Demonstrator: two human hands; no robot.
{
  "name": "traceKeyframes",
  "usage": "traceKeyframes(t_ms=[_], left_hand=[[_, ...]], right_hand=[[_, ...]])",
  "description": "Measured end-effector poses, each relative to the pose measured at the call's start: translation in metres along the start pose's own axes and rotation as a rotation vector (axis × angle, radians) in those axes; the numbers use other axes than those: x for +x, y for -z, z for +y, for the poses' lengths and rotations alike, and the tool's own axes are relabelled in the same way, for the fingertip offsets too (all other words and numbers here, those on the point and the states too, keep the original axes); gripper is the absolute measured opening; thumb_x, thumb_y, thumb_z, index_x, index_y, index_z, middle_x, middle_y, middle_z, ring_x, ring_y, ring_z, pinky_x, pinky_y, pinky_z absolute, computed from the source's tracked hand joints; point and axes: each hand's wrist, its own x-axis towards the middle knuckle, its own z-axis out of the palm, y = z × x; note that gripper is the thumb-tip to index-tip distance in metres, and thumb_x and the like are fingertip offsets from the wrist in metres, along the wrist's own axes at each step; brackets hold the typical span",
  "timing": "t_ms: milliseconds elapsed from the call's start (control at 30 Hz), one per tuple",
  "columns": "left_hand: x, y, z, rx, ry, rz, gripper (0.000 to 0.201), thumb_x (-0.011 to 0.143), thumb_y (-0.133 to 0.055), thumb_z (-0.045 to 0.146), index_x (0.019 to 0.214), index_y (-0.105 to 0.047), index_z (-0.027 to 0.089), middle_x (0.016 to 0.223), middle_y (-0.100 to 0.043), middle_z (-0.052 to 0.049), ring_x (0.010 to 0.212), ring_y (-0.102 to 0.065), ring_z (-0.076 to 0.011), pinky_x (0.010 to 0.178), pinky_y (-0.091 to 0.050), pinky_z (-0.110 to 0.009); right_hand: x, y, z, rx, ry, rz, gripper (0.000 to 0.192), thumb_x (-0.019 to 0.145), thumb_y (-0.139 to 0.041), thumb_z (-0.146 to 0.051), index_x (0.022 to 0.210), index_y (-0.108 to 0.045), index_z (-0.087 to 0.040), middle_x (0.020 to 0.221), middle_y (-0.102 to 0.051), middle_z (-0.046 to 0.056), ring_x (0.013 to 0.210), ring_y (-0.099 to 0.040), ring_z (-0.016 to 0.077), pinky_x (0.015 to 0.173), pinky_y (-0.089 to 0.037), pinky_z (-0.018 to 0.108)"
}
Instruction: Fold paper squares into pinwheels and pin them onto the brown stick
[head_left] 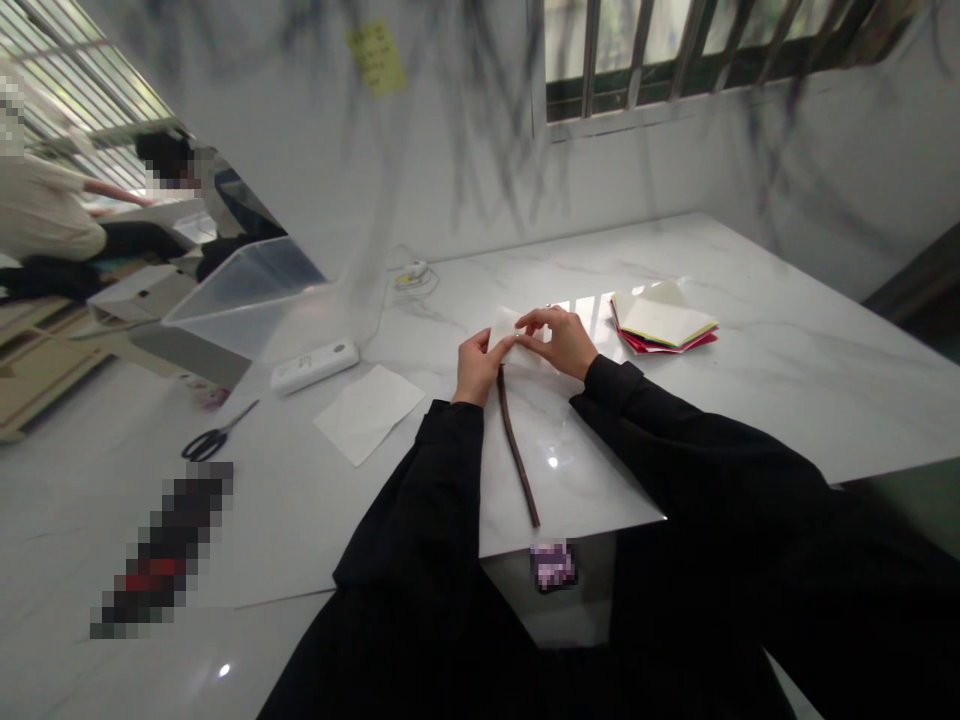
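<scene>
My left hand (477, 365) and my right hand (559, 339) both pinch a small piece of white paper (507, 331) that lies on the white marble table (750, 360). The left hand grips its left edge; the right hand's fingers press on its top. A thin dark brown stick (517, 450) runs from under the paper toward the table's near edge. Both arms wear black sleeves.
A stack of coloured paper sheets (664, 325) lies to the right. To the left are a white paper square (369, 411), a white rectangular device (315, 365), scissors (214, 437) and a clear plastic box (247, 295). People sit at the far left.
</scene>
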Motion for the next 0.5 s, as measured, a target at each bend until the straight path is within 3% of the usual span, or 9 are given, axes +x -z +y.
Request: traceKeyframes(t_ms=[100, 300, 500], left_hand=[[-0.0011, -0.0011, 0.0018, -0.019, 0.014, 0.0, 0.049, 0.067, -0.09, 0.046, 0.103, -0.078, 0.014, 0.092, -0.079, -0.008, 0.082, -0.073, -0.0229, 0.077, -0.058, -0.034], [-0.001, -0.002, 0.0007, -0.032, 0.006, 0.0, 0.047, 0.067, -0.09, 0.043, 0.101, -0.077, 0.013, 0.093, -0.08, -0.009, 0.083, -0.073, -0.0228, 0.081, -0.058, -0.035], [-0.0003, -0.001, -0.0005, -0.004, -0.026, -0.009, 0.046, 0.068, -0.089, 0.043, 0.1, -0.078, 0.012, 0.093, -0.08, -0.008, 0.083, -0.073, -0.0227, 0.078, -0.058, -0.033]], right_hand=[[-0.0002, 0.0018, -0.0017, 0.041, -0.009, 0.017, 0.016, 0.089, -0.078, -0.031, 0.104, -0.077, -0.027, 0.095, -0.073, 0.005, 0.095, -0.059, 0.0259, 0.098, -0.042, 0.04], [0.0014, 0.0023, -0.0026, 0.016, 0.037, -0.023, 0.005, 0.091, -0.074, -0.026, 0.088, -0.078, -0.026, 0.088, -0.071, 0.005, 0.089, -0.058, 0.0241, 0.095, -0.042, 0.039], [0.0023, 0.0022, -0.0015, 0.02, 0.038, -0.049, 0.006, 0.09, -0.074, -0.024, 0.089, -0.079, -0.025, 0.086, -0.071, 0.005, 0.086, -0.057, 0.0225, 0.091, -0.043, 0.037]])
